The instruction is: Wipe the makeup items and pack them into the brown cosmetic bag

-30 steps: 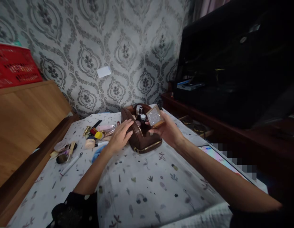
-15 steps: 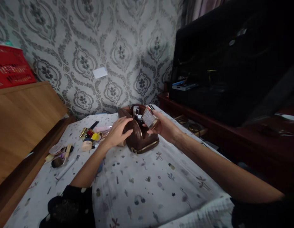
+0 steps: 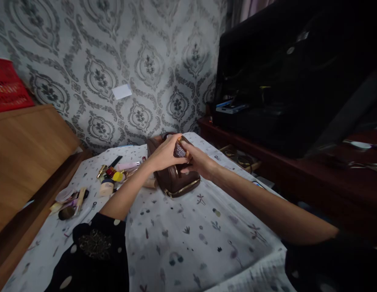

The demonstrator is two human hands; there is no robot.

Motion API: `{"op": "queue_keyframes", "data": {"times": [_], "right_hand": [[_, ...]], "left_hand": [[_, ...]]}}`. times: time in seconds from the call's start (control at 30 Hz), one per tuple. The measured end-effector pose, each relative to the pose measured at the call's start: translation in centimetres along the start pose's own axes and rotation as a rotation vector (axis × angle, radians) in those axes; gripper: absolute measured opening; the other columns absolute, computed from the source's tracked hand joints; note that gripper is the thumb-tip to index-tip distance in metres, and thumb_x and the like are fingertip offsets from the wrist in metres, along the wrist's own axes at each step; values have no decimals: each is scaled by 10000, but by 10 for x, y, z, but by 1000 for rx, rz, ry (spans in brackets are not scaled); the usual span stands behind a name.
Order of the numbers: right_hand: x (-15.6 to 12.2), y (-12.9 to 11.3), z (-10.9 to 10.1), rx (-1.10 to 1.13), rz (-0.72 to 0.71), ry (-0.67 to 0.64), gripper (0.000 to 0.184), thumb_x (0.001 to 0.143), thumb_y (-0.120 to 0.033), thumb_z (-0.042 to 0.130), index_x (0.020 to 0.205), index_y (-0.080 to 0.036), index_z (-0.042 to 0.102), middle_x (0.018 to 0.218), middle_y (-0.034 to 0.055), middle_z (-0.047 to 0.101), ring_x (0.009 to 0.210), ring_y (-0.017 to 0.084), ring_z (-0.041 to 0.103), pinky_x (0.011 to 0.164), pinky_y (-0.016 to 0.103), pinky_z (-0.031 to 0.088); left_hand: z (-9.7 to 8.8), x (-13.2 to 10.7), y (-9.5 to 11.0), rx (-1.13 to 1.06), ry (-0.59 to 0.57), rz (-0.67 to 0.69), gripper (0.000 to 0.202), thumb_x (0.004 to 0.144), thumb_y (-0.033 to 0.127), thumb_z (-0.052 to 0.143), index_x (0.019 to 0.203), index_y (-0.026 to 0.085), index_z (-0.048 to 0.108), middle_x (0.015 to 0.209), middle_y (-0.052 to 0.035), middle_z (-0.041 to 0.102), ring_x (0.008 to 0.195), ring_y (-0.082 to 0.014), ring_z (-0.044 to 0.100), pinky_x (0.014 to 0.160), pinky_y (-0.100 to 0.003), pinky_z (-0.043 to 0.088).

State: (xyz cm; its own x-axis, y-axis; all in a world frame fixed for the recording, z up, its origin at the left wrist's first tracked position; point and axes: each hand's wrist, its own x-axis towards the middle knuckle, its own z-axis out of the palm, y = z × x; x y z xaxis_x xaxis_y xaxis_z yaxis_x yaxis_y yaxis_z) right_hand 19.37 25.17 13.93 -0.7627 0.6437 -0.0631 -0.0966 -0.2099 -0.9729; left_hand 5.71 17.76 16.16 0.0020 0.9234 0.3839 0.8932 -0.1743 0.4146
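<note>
A brown leather cosmetic bag with a gold zipper stands on the patterned cloth. Over its opening is a square, glittery makeup compact, held between both hands. My left hand grips it from the left, fingers along the top edge and thumb below. From the right, my right hand has its fingers closed on the other side. Most of the bag's contents are hidden behind the hands.
Left of the bag lie loose cosmetics: a jar, a yellow cap and several tubes. Nearer the wooden headboard is a makeup brush. A black television stands at the right.
My left hand has moved right, from the bag's edge onto the compact. The compact has turned and looks darker now. The view has shifted slightly.
</note>
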Motion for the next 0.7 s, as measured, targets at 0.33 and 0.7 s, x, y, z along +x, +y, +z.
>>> {"op": "queue_keyframes", "data": {"times": [0.33,0.7], "right_hand": [[-18,31,-33,-353,-155,-45,412,817,-556,692,1015,-210,588,781,59,711,731,249,696,454,292,541],[-37,40,-37,-957,-523,-209,174,901,-224,533,937,-171,695,1001,85,699,860,187,653,738,296,493]], "left_hand": [[-6,13,-13,65,-134,-180,603,632,299,774,1139,157,482,1049,-72,618,1007,-261,619,881,-393,505],[8,24,-27,214,-243,-193,613,553,350,794,1054,184,482,1058,-56,536,923,-221,587,783,-345,515]]}}
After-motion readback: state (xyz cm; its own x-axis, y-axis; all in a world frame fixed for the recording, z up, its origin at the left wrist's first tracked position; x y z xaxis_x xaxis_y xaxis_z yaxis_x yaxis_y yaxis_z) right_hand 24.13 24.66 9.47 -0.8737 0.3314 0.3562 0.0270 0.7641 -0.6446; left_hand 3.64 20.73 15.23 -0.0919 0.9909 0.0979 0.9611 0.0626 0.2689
